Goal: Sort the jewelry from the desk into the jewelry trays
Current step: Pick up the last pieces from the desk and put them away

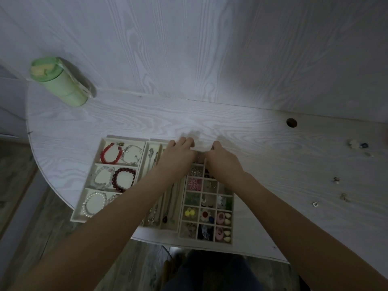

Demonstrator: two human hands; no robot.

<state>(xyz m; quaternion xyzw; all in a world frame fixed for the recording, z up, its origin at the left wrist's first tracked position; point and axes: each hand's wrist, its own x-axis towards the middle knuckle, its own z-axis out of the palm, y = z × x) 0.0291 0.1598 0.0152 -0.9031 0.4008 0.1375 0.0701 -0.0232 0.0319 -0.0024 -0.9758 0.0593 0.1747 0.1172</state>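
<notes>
Both bare forearms reach forward from the bottom of the view and meet at the far edge of the cream trays. The left hand (178, 153) lies knuckles up over the far end of the long-slotted necklace tray (156, 224), fingers curled down over its far rim; the right hand (220, 157) sits just beside it at the far end of the small-celled grid tray (206, 208), fingers bent under. Whether either hand pinches anything is hidden. Left of these lies the three-compartment bracelet tray (87, 206), holding red, dark red, pearl and pale beaded bracelets. The trays rest on a pale, white wood-grain worktop (262, 148) with a rounded left end. Small loose jewelry pieces (357, 143) lie scattered well apart at its right. A light green lidded bottle (60, 80) stands far left, against a matching wood-grain wall (189, 43); a round cable hole (291, 122) shows far right.
</notes>
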